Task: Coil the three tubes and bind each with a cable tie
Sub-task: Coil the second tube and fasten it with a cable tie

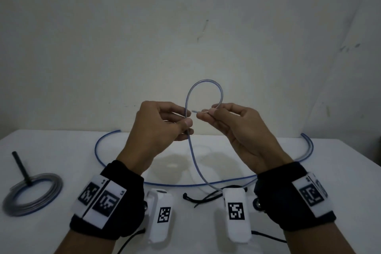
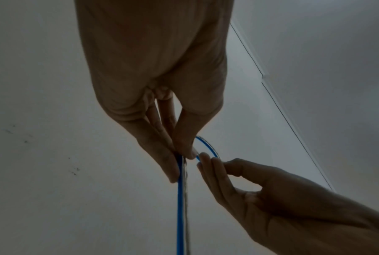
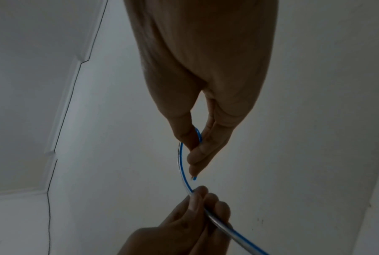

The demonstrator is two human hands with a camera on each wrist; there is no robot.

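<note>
Both hands are raised above the white table with a clear, blue-striped tube bent into one loop between them. My left hand pinches the tube at the loop's base; from there it hangs down to the table. My right hand pinches the tube near its free end, which pokes out to the left. The left wrist view has the left hand on the tube; the right wrist view has the right hand pinching the tube. A finished coil bound by a black cable tie lies at the left.
Another blue-striped tube arcs across the table behind my hands and round to the right edge. Loose black cable ties lie near the front, between my wrists. A bare wall stands behind the table.
</note>
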